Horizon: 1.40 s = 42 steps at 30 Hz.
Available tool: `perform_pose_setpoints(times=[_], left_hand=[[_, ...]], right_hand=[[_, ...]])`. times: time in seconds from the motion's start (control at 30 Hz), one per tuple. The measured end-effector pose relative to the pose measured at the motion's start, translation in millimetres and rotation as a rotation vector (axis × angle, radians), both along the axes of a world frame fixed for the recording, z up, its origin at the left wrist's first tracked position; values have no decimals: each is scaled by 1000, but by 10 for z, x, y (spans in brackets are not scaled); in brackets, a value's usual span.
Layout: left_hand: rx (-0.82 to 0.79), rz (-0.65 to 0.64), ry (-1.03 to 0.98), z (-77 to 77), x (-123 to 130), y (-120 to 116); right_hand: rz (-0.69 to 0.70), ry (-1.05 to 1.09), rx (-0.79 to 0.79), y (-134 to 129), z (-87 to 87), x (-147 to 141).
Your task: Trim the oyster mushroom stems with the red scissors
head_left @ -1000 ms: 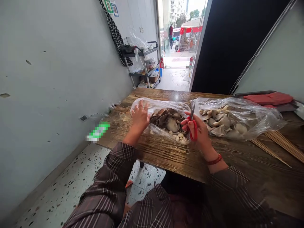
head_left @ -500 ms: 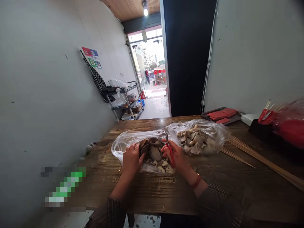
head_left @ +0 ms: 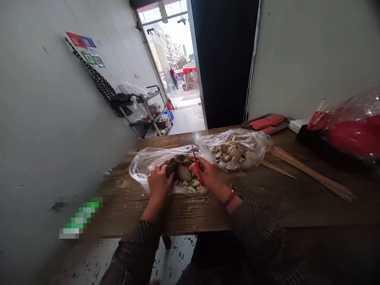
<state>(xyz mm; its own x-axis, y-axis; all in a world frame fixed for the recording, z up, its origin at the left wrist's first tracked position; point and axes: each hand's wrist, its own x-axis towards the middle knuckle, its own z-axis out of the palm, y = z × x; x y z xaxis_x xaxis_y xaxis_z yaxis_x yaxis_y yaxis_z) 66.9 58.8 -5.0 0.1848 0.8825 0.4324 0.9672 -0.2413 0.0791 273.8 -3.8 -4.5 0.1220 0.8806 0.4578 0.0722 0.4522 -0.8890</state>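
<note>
My left hand (head_left: 159,180) grips a dark grey mushroom (head_left: 171,167) over an open clear plastic bag (head_left: 138,166). In my right hand (head_left: 209,174) are scissors (head_left: 199,171) with red handles, their blades pointing up and away from me. Between the hands lies a paler mushroom cap (head_left: 184,173), with small cut pieces (head_left: 194,185) in front of it on the bag. Just behind and to the right of my right hand, a second clear bag (head_left: 261,142) holds a heap of grey-beige mushroom pieces (head_left: 233,154).
Long wooden skewers (head_left: 308,170) lie right of the bags on the wooden table (head_left: 190,215). Farther back are a dark tray (head_left: 279,127) with red packets, a white box (head_left: 295,126) and a black holder (head_left: 314,138) beside red plastic-wrapped items. A cart (head_left: 145,107) stands beyond the table.
The camera view has tilted downward and turned slightly right, so everything sits higher and farther left. Both hands keep nearly the same hold on the mushroom and scissors.
</note>
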Motion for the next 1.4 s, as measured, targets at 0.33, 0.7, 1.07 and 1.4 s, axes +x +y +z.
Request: perform_pose_setpoints(times=[0.33,0.7,1.07,1.4], left_hand=[[-29,-162,-521,-1,-172,71],[-442,-278,-1873,274,-273,-318],[-624,-427,-2028,206,-105,-205],[-838,-437,-1919,27,115,-200]], right_hand=[[-107,-92,50,73,-83,77],[35,223,-60,-47,-22,118],[33,67,-63,-70,-82,-8],[-27,-149,-43,-76,-128,-51]])
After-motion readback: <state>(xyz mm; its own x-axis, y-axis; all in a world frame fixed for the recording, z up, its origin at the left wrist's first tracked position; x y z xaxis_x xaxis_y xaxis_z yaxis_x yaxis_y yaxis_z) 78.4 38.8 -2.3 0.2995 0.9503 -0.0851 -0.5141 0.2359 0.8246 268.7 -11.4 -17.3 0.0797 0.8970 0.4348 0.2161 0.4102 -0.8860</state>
